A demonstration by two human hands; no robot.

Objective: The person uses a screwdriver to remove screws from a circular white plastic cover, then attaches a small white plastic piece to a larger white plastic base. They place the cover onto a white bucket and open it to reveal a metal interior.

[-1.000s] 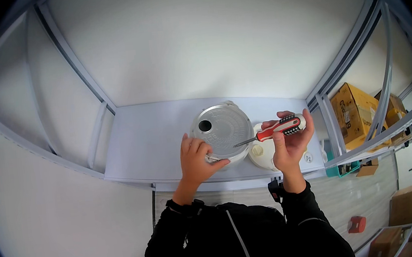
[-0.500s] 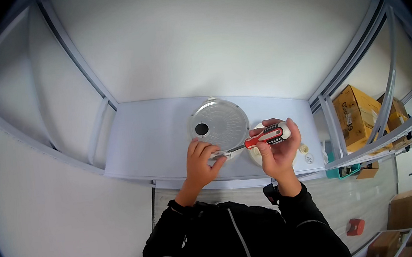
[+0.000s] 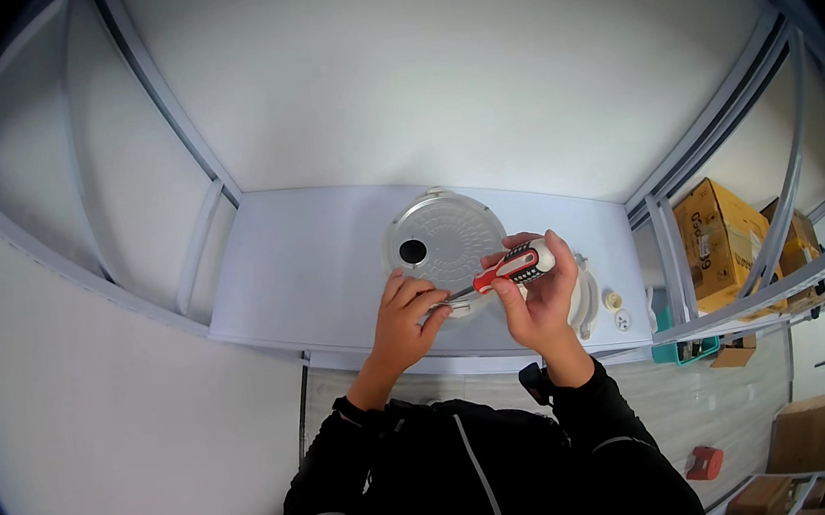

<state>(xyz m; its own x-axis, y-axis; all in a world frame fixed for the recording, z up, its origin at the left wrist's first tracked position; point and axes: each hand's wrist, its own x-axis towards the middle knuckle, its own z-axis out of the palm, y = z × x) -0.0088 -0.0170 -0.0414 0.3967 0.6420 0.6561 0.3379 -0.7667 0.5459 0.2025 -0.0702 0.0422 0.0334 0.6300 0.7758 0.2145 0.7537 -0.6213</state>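
Observation:
A round lid (image 3: pixel 456 238) with a silver, ribbed metal plate, a pale rim and a dark round spot lies on the white table. My left hand (image 3: pixel 404 319) is at its near edge, thumb and fingers curled in at the rim. My right hand (image 3: pixel 546 304) grips a screwdriver (image 3: pixel 509 269) with a red, black and white handle. Its shaft points left, the tip reaching the rim beside my left fingertips. What the tip touches is too small to tell. To the right, partly behind my right hand, lies a pale ring-shaped part (image 3: pixel 588 304).
A small yellowish round piece (image 3: pixel 612 301) and a white disc with holes (image 3: pixel 623 320) lie near the right end of the table (image 3: pixel 303 269). Frame posts stand at both sides. Cardboard boxes (image 3: pixel 717 236) and a teal bin (image 3: pixel 688 347) are off to the right.
My right hand and the screwdriver have moved a little left, bringing the handle closer to the lid. More of the pale ring-shaped part shows now. The view has shifted slightly.

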